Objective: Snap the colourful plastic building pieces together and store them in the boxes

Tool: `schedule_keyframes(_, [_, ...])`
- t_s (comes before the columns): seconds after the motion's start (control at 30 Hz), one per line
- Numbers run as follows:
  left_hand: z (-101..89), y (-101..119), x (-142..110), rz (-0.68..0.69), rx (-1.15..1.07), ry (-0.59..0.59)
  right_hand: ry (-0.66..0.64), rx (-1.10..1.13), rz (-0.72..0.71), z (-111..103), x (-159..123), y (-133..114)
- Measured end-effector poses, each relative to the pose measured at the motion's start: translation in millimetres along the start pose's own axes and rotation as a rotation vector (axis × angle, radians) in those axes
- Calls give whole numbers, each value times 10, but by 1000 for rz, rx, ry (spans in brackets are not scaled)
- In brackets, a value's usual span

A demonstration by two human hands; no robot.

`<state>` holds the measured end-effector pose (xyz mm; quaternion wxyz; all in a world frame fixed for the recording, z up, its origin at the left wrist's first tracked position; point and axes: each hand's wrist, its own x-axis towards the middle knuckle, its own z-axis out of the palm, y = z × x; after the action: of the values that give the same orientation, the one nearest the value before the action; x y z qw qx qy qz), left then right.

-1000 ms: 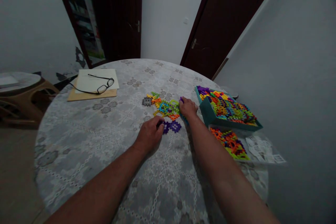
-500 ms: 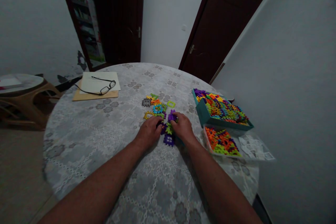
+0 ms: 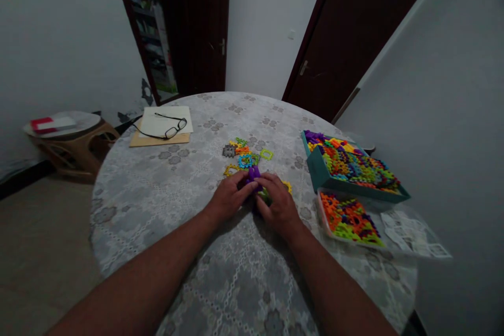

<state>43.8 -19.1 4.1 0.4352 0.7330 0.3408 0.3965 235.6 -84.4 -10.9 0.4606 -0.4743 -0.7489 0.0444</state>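
Note:
My left hand (image 3: 229, 197) and my right hand (image 3: 277, 203) meet at the middle of a round table (image 3: 165, 205) covered with a lace-pattern cloth. Both hands pinch a small cluster of interlocking plastic pieces, with a purple piece (image 3: 254, 174) on top and a green one under my right fingers. Just beyond the hands lies a loose group of coloured pieces (image 3: 246, 156) in orange, blue, green, yellow and grey.
A teal box (image 3: 321, 174) full of coloured pieces stands at the right, with a clear tray of orange and green pieces (image 3: 346, 219) in front of it and a printed plastic bag (image 3: 413, 233) beside that. Glasses (image 3: 171, 128) lie on papers at the far left. A low stool (image 3: 74, 144) stands off the table's left.
My right hand has come back from the loose pieces toward me and joined my left hand on the purple cluster. The view has shifted a little to the left.

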Motion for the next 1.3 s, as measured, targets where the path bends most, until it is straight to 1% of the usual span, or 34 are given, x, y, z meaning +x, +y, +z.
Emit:
schedule_keyframes(0.1, [31, -8, 10, -122, -195, -28, -32, 11, -26, 3, 7, -2])
schedule_keyframes(0.2, [45, -24, 21, -205, -307, -78, -34, 35, -7, -17, 20, -2])
schedule_keyframes(0.27, [41, -32, 22, -217, -309, -100, -24, 41, 15, -31, 33, -13])
schedule_keyframes(0.37, [29, -42, 11, -205, -249, -100, -29, 62, 30, -42, 52, -50])
schedule_keyframes(0.43, [26, -39, -4, -170, -169, -74, -33, 91, 64, -48, 58, -81])
schedule_keyframes(0.53, [32, -5, -27, -103, -42, 4, -24, 166, 182, -52, 55, -119])
schedule_keyframes(0.6, [31, 30, -25, -123, -81, 65, -33, 267, 289, -54, 52, -131])
schedule_keyframes(0.67, [15, 61, 0, -173, -218, 137, -35, 407, 412, -60, 59, -131])
schedule_keyframes(0.73, [-18, 80, 40, -197, -324, 196, 35, 520, 518, -83, 81, -120])
schedule_keyframes(0.8, [-57, 84, 78, -203, -344, 204, 195, 547, 583, -125, 112, -96])
schedule_keyframes(0.87, [-87, 80, 96, -200, -322, 155, 370, 510, 605, -177, 141, -61])
schedule_keyframes(0.9, [-96, 78, 95, -191, -308, 114, 433, 488, 609, -201, 150, -43])
schedule_keyframes(0.97, [-97, 74, 76, -157, -272, -6, 485, 443, 608, -233, 154, -17])
schedule_keyframes(1.03, [-76, 73, 42, -120, -224, -122, 458, 390, 602, -234, 140, -20])
schedule_keyframes(1.1, [-43, 69, 4, -84, -158, -195, 386, 328, 585, -202, 115, -55])
schedule_keyframes(1.17, [-15, 59, -27, -36, -76, -201, 295, 274, 546, -150, 89, -105])
schedule_keyframes(1.23, [-5, 48, -41, 5, -4, -170, 209, 238, 492, -100, 74, -150])
schedule_keyframes(1.3, [-16, 48, -39, 24, 20, -132, 152, 207, 439, -72, 74, -182])
